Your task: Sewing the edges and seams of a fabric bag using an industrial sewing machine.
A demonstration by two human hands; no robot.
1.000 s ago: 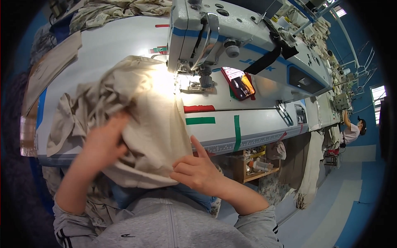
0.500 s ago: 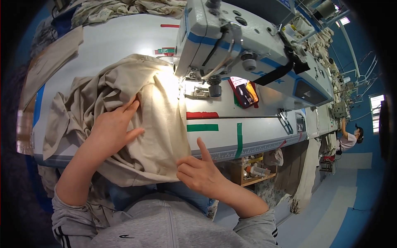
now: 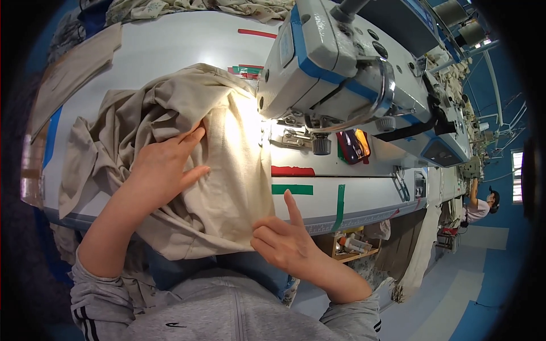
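Observation:
A crumpled beige cloth (image 3: 230, 187) lies across the left of the sewing table, its right edge under the lit needle area of the white and blue sewing machine (image 3: 335, 62). My left hand (image 3: 168, 167) rests on the cloth with fingers stretched and thumb apart. At the cloth's near right corner, my right hand (image 3: 284, 241) pinches the edge between thumb and curled fingers, its index finger pointing up. The cloth's front part hangs over the table edge toward my lap. Glare hides the needle and the stitching spot.
A phone (image 3: 354, 146) lies behind the presser foot (image 3: 298, 138), partly covered by the machine head. Scissors (image 3: 401, 183) are on the table at right. Red and green tape (image 3: 293, 189) marks the top. Below is a wooden drawer (image 3: 355, 250). A person (image 3: 480, 207) works far right.
The view has shifted, so the machine looks larger and hides more of the phone. Against the table, the cloth and both hands have slid slightly away from me; both hands keep their poses.

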